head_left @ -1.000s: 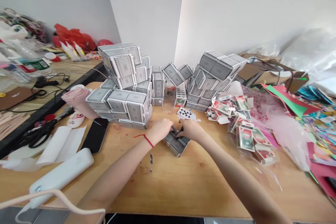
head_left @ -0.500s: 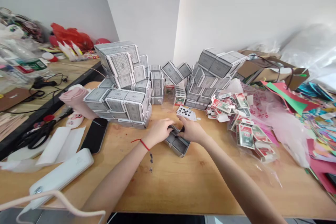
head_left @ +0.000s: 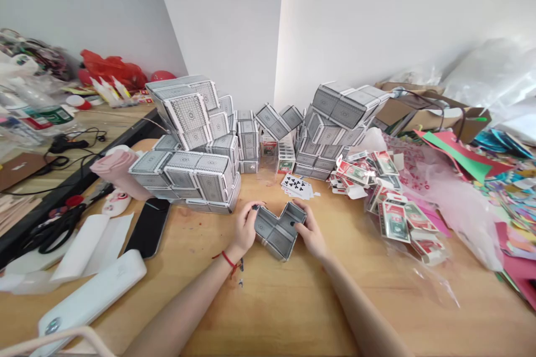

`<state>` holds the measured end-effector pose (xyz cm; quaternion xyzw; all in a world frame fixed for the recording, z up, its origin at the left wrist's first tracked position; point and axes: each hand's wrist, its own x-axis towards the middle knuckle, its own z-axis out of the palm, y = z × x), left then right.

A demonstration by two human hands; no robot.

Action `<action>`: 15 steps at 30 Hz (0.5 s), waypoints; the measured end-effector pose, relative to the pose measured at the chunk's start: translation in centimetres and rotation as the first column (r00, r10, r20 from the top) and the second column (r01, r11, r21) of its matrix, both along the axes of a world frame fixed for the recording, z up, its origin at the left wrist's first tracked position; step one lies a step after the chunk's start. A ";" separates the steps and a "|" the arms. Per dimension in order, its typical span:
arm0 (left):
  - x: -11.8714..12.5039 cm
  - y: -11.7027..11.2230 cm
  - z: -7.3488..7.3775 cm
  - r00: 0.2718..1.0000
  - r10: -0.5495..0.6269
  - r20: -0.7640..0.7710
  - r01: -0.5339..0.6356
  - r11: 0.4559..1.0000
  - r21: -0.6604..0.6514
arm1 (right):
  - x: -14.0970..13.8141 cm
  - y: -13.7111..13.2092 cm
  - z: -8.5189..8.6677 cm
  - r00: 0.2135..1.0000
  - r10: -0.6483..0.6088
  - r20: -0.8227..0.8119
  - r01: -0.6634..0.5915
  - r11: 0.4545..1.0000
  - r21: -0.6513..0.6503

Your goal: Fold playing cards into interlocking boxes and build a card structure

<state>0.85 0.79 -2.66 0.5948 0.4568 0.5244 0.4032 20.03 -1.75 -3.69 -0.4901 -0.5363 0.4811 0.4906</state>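
Both hands are at work low on the desk point(head_left: 318, 301), close to the middle of the view. The left hand point(head_left: 246, 230) grips one side of a joined block of grey card boxes point(head_left: 276, 232), and the right hand point(head_left: 307, 228) grips the other, with its fingertips point(head_left: 298, 225) curled over the edge. Neither hand is released or tightly clenched; they hold the block lightly from both sides. The block rests on the desk in a stepped shape with open, hollow ends showing, directly in front of the person. The work in hand looks like fitting these boxes into a unit, and handling it seems to call for even pressure from both sides. Just beyond it lies a small fan of playing cards point(head_left: 297, 186), its top card showing black clubs. Beyond that rise a left stack of card boxes point(head_left: 188, 114), a narrow column of boxes point(head_left: 248, 142) and a right stack of boxes point(head_left: 337, 111). To the right, a heap of red and green card packs point(head_left: 393, 222) sits on clear plastic, with banknote-like printing on them. The small print on the packs and boxes is too small to read, and no brand can be made out.
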 end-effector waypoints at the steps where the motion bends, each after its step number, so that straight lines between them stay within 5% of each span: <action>1: 0.0 -0.1 0.2 0.999 0.032 0.021 -0.033 0.999 0.036 | -0.4 0.0 0.1 0.999 0.032 -0.009 -0.032 0.999 0.021; 8: -0.6 -0.5 1.7 0.992 0.059 0.112 -0.080 0.978 0.194 | -0.5 1.0 1.6 0.983 0.110 -0.146 -0.096 0.990 0.101; 15: -0.5 0.0 1.1 0.999 -0.007 0.053 -0.004 0.979 0.204 | -0.4 1.2 1.4 0.974 0.067 -0.218 -0.053 0.996 0.068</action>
